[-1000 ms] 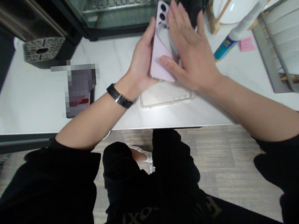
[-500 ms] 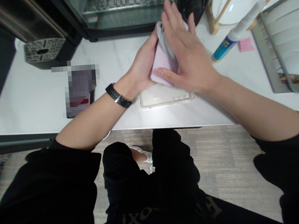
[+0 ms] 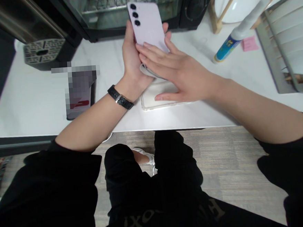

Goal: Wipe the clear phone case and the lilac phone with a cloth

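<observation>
A lilac smartphone (image 3: 147, 22), back side up with several camera lenses at its top left, rests in my left hand (image 3: 132, 64), whose fingers wrap around its edges. Across the phone's lower end lies my right hand (image 3: 174, 70), fingers stretched flat and thumb out to the side. Under that palm a grey cloth (image 3: 147, 71) is pressed against the phone; only its edge shows. Below both hands, a clear phone case (image 3: 150, 101) lies on the white counter (image 3: 118, 121), partly covered by the right thumb.
Another phone (image 3: 81, 94), its screen blurred out, lies at left. A toaster oven (image 3: 104, 33) and a machine with a drip tray (image 3: 43, 53) stand behind. On the right are a blue-and-white tube (image 3: 226, 47), pink sticky notes (image 3: 249, 43) and a dish rack (image 3: 279, 56) with plates.
My right hand has slid down the phone toward me with the cloth, uncovering the camera end. The phone has shifted slightly up and left in my left hand.
</observation>
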`<move>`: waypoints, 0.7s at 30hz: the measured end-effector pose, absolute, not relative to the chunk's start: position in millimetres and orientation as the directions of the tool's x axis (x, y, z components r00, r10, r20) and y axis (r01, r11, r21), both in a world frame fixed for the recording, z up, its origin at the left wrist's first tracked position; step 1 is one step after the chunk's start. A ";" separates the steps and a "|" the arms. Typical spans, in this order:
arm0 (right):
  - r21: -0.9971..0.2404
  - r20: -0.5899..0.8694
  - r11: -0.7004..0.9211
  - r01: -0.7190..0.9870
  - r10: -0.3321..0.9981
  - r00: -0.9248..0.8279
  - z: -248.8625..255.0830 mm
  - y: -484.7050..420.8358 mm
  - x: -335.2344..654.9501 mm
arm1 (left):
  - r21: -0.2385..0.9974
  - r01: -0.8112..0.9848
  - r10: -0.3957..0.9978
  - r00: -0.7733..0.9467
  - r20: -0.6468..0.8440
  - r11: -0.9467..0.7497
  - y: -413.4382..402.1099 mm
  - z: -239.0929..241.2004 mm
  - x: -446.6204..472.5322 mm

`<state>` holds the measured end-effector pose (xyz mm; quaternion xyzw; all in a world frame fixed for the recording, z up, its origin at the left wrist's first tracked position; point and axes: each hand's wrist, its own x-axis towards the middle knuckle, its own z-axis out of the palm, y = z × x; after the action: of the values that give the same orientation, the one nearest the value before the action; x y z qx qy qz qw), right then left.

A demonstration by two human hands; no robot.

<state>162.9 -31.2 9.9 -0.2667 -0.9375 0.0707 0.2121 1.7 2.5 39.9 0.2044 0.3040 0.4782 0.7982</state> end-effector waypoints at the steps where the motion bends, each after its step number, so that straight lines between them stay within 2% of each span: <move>1: -0.249 0.357 0.849 0.465 0.527 -0.771 10.5 -31.2 162.8 | 0.617 -0.640 0.889 0.346 -0.301 0.458 2.1 41.2 0.3; 7: -0.293 0.305 0.733 0.614 0.680 -0.667 16.7 -31.3 163.4 | 0.560 -0.739 0.927 0.309 -0.213 0.374 4.8 41.5 1.3; 10: -0.263 0.320 0.670 0.694 0.739 -0.593 15.9 -31.7 164.6 | 0.525 -0.755 0.919 0.311 -0.242 0.394 6.6 41.0 4.4; 16: -0.233 0.324 0.542 0.807 0.826 -0.461 16.0 -31.1 165.6 | 0.534 -0.689 0.859 0.484 -0.165 0.491 5.0 38.5 9.7; 21: -0.223 0.319 0.430 0.875 0.880 -0.351 17.1 -28.6 164.1 | 0.608 -0.557 0.784 0.592 -0.187 0.566 -3.2 35.0 15.7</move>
<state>164.1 -28.6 17.1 -0.5338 -0.8219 0.0068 0.1986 15.7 -3.2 35.0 0.2522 0.2245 0.3917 0.8559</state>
